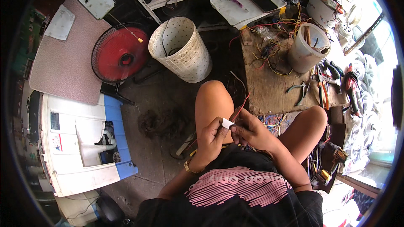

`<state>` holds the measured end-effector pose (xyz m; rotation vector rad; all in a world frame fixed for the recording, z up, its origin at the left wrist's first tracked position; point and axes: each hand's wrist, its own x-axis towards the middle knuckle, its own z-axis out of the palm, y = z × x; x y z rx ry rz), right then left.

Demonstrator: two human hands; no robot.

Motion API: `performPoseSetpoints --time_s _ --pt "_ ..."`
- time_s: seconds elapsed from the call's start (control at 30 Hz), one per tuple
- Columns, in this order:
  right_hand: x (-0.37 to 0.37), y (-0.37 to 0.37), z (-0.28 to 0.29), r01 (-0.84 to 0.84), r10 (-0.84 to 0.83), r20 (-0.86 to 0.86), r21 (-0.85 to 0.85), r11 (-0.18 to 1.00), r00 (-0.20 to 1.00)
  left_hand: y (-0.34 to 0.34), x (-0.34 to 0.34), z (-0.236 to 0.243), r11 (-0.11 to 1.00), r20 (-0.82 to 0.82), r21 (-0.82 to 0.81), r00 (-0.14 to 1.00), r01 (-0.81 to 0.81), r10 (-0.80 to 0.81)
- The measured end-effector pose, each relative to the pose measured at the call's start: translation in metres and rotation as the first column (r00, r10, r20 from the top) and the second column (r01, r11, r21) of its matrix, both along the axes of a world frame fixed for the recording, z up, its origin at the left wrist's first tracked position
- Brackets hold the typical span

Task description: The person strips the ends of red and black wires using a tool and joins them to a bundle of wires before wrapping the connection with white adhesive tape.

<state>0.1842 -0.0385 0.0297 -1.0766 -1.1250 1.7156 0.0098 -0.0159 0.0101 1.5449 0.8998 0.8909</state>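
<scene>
My left hand [212, 139] is closed, pinching a small white rectangular piece [227, 123] between thumb and fingertips. My right hand [252, 130] meets it above my lap, its fingers curled and its thumb near the white piece's edge. A thin red wire [243, 106] rises from between the right fingers and points away from me. Where the wire's lower end goes is hidden by the fingers. Both hands are over the gap between my bare knees.
A wooden bench [269, 96] at right holds tangled wires [273, 46], a white plastic container [309, 52], orange-handled pliers [323, 92] and a clipboard [229, 14]. Ahead stands a perforated white bin [195, 61]; left of it, a red fan [113, 56]. A white and blue appliance [71, 176] lies left.
</scene>
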Motion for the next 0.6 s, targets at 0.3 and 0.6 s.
performPoseSetpoints --time_s 0.3,0.6 --pt "0.001 -0.004 -0.003 -0.014 0.014 0.032 0.022 1.000 0.999 0.001 -0.007 0.015 0.995 -0.225 0.081 0.974 0.051 -0.032" --pt "0.000 -0.006 -0.005 0.004 -0.004 0.002 0.040 0.999 1.000 -0.002 -0.012 0.023 0.990 -0.325 0.100 0.944 0.098 -0.060"
